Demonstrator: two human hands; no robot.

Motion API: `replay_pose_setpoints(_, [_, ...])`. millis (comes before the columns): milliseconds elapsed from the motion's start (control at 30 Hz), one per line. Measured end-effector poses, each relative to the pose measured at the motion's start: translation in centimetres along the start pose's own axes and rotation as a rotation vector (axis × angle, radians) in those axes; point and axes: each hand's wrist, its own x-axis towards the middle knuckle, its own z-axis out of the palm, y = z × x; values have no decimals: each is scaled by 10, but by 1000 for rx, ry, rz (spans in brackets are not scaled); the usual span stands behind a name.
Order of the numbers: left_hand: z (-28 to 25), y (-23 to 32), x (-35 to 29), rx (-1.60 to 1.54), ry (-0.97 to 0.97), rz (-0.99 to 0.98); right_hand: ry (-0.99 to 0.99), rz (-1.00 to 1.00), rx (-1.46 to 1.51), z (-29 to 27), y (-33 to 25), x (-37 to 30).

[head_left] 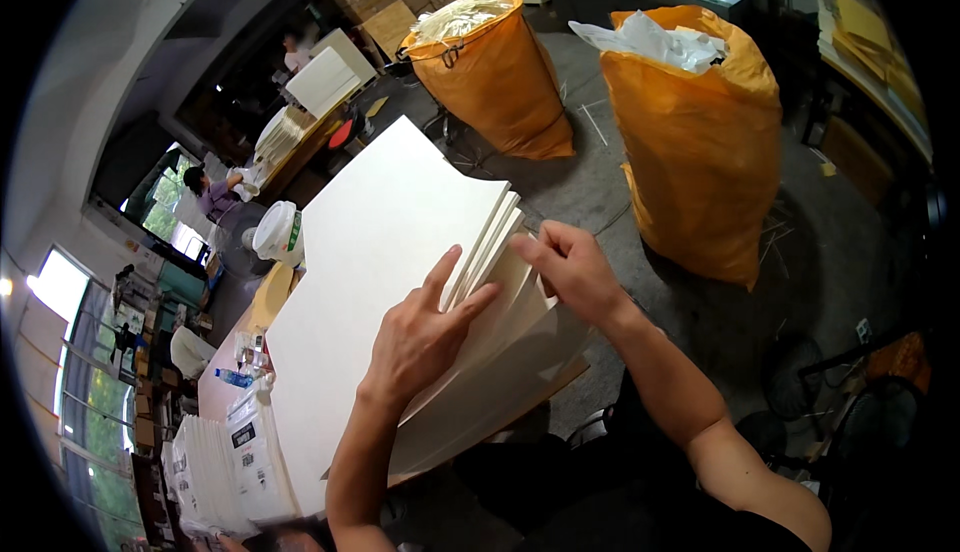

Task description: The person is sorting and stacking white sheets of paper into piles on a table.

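Observation:
A stack of large white sheets (370, 222) lies on the table in front of me, its right edges fanned apart into several layers. My left hand (420, 337) rests on top near that edge, fingers spread, with the index finger and thumb against the parted sheets. At the stack's right side my right hand (575, 272) is closed, its thumb and curled fingers pinching the edge of some sheets. How many it grips is hidden by the hand. Below both hands, the lower sheets sag and curve away from the upper ones.
Two orange sacks, one with pale strips (490, 82) and one with white plastic (690, 142), stand on the floor beyond. A white bucket (278, 232), a blue-labelled bottle (234, 378) and wrapped packs (255, 452) sit to the left. Two people are in the background.

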Motion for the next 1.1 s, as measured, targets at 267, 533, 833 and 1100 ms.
replay_pose_setpoints(267, [-9,8,2,-113,3,-106,-51,198,432,2,-7,5])
replay_pose_setpoints(533, [-12,13,-1,-115,-7,-140,-91,200,440,0,-5,5])
replay_pose_setpoints(833, [-16,6,-1,-137,-55,-113,-181,180,366,-17,-2,3])
replay_pose_setpoints(1100, [-2,0,-5,-23,13,-39,-141,170,361,-2,-2,8])
